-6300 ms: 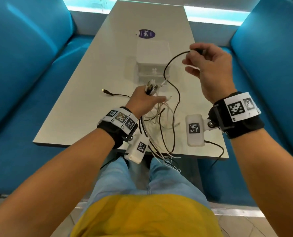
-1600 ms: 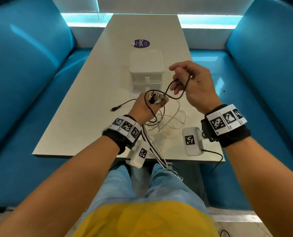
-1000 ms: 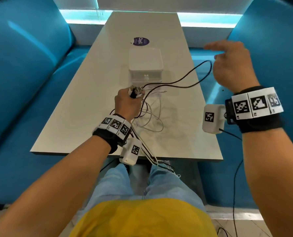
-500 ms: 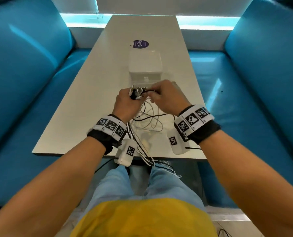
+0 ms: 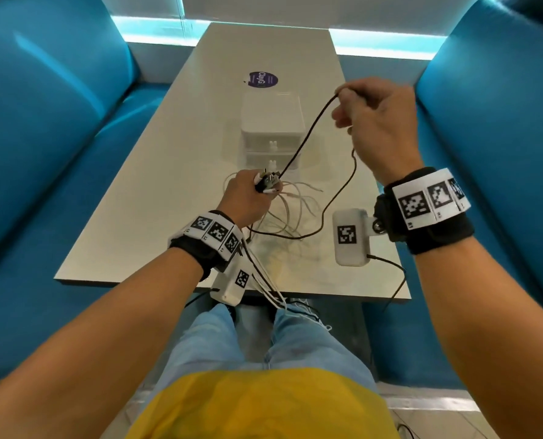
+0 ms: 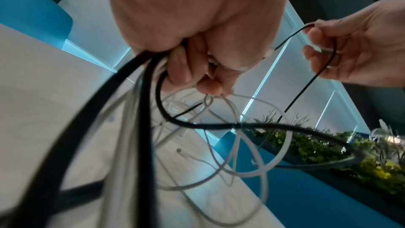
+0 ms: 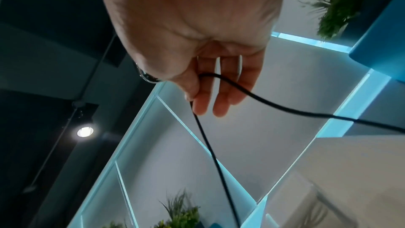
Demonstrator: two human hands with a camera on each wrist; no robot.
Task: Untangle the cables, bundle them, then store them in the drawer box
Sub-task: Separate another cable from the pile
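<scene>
My left hand (image 5: pixel 248 198) (image 6: pixel 197 58) grips a bunch of cable ends (image 5: pixel 268 183) low over the table, with white cable loops (image 5: pixel 290 210) (image 6: pixel 252 145) trailing under it. A black cable (image 5: pixel 308 134) (image 6: pixel 219 125) (image 7: pixel 274 107) runs up from that bunch to my right hand (image 5: pixel 374 115) (image 7: pixel 203 79), raised above the table's right side, then hangs back down in a long loop. The right thumb and fingers pinch the black cable. The white drawer box (image 5: pixel 271 125) stands on the table beyond my left hand, both drawers shut.
The pale table (image 5: pixel 168 172) lies between blue bench seats (image 5: pixel 42 153) on both sides. A purple sticker (image 5: pixel 260 79) sits on the table behind the box. Several cables hang off the near table edge (image 5: pixel 270 289) toward my lap.
My right hand has left the bunch at my left hand and risen up and to the right, drawing the black cable out. The left hand keeps its hold.
</scene>
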